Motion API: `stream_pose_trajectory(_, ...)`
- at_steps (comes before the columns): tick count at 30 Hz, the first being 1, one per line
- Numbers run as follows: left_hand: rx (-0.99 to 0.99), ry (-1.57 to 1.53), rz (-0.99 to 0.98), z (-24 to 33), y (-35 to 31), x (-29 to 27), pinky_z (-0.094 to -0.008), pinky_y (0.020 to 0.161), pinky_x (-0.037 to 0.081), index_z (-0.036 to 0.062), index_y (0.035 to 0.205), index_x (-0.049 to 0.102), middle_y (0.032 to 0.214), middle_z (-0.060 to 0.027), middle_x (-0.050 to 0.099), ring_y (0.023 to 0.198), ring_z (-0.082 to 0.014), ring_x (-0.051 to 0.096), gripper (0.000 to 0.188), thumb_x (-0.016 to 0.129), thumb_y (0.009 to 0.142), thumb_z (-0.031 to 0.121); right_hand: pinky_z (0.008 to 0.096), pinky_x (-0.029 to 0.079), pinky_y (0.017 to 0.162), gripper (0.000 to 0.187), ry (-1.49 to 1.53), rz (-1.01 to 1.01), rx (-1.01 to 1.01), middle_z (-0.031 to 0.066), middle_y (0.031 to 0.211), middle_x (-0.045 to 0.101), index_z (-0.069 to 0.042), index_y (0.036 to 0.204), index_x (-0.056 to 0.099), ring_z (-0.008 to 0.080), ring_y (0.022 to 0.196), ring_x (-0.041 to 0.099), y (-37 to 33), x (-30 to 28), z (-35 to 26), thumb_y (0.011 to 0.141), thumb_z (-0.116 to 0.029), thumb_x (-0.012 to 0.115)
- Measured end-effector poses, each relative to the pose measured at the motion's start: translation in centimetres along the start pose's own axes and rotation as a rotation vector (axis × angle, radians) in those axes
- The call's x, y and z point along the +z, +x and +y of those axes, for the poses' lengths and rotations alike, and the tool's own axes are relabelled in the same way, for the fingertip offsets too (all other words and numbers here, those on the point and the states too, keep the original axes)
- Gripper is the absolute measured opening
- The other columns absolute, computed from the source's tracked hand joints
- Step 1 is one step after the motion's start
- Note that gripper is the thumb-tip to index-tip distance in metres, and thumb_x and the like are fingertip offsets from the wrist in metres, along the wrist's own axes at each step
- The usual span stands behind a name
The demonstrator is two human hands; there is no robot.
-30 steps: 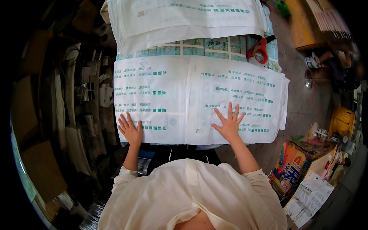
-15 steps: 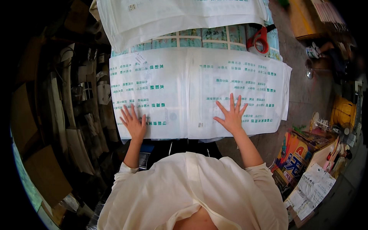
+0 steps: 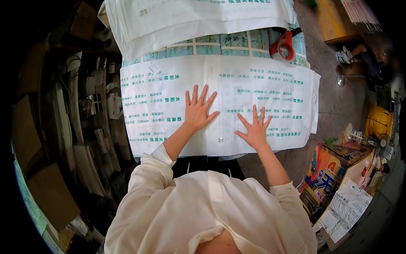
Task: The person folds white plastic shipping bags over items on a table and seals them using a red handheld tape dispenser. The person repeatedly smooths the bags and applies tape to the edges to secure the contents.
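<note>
- Left hand (image 3: 198, 113) lay palm down with fingers fanned, grasping nothing, left of the middle of a wide white sheet printed with green characters (image 3: 230, 95).
- Right hand (image 3: 256, 133) rested likewise, spread and unclenched, nearer the sheet's near edge and right of its middle.
- That sheet lay flat in front of the person, over turquoise wrapped packs crossed by pale straps (image 3: 182, 48), which showed in a strip beyond its far edge.
- Past the strip lay a second white, green-printed sheet (image 3: 198, 21).
- At the strip's right end sat a red ring-shaped tape dispenser (image 3: 288, 40).
- Near right stood a multicoloured printed cardboard box (image 3: 323, 180).
</note>
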State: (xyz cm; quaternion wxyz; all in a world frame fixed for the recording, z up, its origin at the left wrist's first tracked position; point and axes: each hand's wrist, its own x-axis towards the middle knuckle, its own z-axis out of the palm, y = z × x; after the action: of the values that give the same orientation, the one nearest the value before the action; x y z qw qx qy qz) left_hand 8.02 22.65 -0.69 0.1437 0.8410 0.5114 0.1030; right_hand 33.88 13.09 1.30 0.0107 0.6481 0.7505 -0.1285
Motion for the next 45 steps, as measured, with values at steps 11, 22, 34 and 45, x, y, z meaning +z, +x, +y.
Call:
stream_pose_trajectory(11,-0.013,0.022,-0.035,1.0,0.8,1.2,-0.0656,0.111,0.005,0.0258,0.148,0.036,0.158,-0.0110,0.020,0.144,-0.0438,0.009,0.072,0.054,0.086,0.057,0.0751,-0.003,0.103,0.066,-0.007,-0.010,0.007,0.0171,0.159,0.009,-0.045,0.138,0.048,0.0471,0.144,-0.002,-0.2,0.1,1.9,0.076,-0.060,0.067)
stream_pose_trajectory(22,-0.021,-0.006,-0.023,2.4,2.1,2.4,-0.0656,0.111,0.004,0.0252,0.148,0.036,0.158,-0.0107,0.020,0.145,-0.0427,0.009,0.071,0.053,0.087,0.056,0.0741,0.000,0.104,0.068,-0.047,0.093,0.091,0.0175,0.158,0.014,-0.036,0.142,0.046,0.0453,0.144,0.004,0.0,-0.2,4.7,0.080,-0.059,0.064)
stream_pose_trajectory(34,0.033,0.001,-0.052,3.5,2.1,2.2,-0.0662,0.111,0.006,0.0245,0.148,0.036,0.158,-0.0069,0.023,0.146,-0.0373,0.012,0.072,0.056,0.085,0.054,0.0748,-0.002,0.104,0.071,-0.018,0.051,0.090,0.0180,0.157,0.016,-0.034,0.143,0.044,0.0476,0.143,0.006,-0.7,0.3,4.8,0.080,-0.060,0.063)
stream_pose_trajectory(45,0.029,-0.005,-0.073,3.6,2.1,2.2,-0.0653,0.111,0.005,0.0215,0.148,0.036,0.157,-0.0096,0.023,0.146,-0.0383,0.013,0.072,0.054,0.086,0.053,0.0650,0.012,0.109,0.059,0.136,0.316,0.142,0.0188,0.149,0.033,-0.015,0.136,0.052,0.0419,0.139,0.025,1.3,-0.4,6.8,0.084,-0.038,0.069)
